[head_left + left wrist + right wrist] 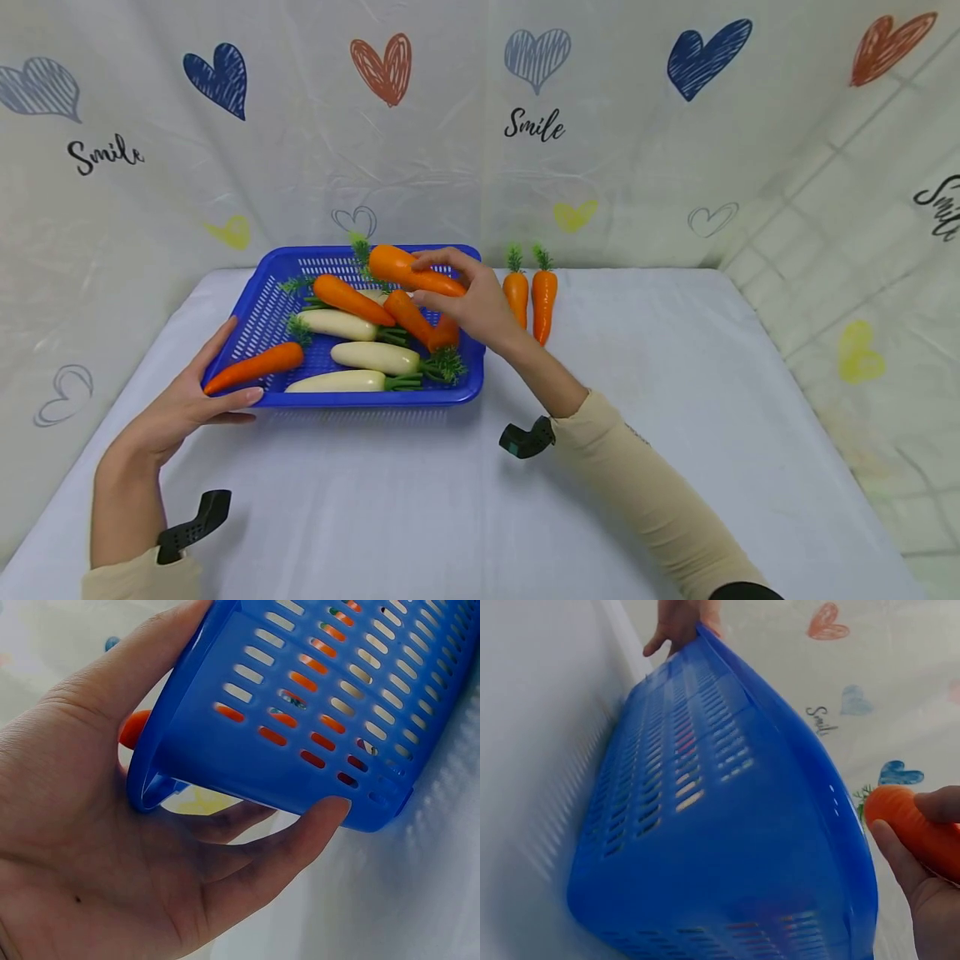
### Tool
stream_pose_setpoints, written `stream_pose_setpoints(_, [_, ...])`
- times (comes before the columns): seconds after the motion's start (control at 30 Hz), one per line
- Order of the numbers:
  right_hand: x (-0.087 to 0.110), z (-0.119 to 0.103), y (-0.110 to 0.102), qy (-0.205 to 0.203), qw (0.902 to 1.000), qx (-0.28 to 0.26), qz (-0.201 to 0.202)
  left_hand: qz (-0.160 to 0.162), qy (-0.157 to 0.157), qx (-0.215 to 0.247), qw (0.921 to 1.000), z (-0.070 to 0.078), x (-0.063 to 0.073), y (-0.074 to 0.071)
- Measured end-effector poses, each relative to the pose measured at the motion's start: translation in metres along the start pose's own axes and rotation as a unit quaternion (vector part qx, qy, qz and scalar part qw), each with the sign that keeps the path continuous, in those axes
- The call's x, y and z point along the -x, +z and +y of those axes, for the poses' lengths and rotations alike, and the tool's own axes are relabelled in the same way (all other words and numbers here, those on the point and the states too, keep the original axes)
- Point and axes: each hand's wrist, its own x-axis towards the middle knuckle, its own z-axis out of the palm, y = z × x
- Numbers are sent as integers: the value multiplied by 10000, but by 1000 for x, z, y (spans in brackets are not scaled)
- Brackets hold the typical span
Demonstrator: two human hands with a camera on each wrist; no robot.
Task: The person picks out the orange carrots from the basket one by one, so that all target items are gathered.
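Note:
A blue plastic basket [420, 398] stands on the table, holding several carrots, such as one at the front left corner [255, 367], and several white radishes [375, 358] with green stems. My left hand [176, 408] grips the basket's left front corner; in the left wrist view, its fingers [255, 881] reach beneath the rim against the perforated wall. Above the basket's back right part, my right hand [483, 304] pinches an orange carrot [397, 267] between thumb and fingers. That carrot [904, 817] also shows beyond the rim in the right wrist view, its leafy top pointing left in the head view.
Two carrots [515, 292] [544, 302] lie side by side on the white tablecloth [660, 400], just right of the basket. Behind the table hangs a pale curtain [450, 150] printed with hearts. A black wrist camera mount [527, 437] sits at each sleeve.

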Motion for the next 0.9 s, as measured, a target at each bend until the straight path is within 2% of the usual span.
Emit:
stream_pose_setpoints(0.1, [2,0,-8,9,9998,105,176,17,31,-10,10000,1,0,1])
stream_pose_setpoints(0.33, [6,-2,-21,391,9979,296,415,21,46,-7,10000,2,-2,2])
stream_pose_setpoints(0.57, [10,-2,-33,394,9951,594,689,16,-23,-66,10000,2,-2,2])
stream_pose_setpoints(0.9, [14,1,-47,423,9950,-324,842,-36,-30,-110,9999,-3,-1,-2])
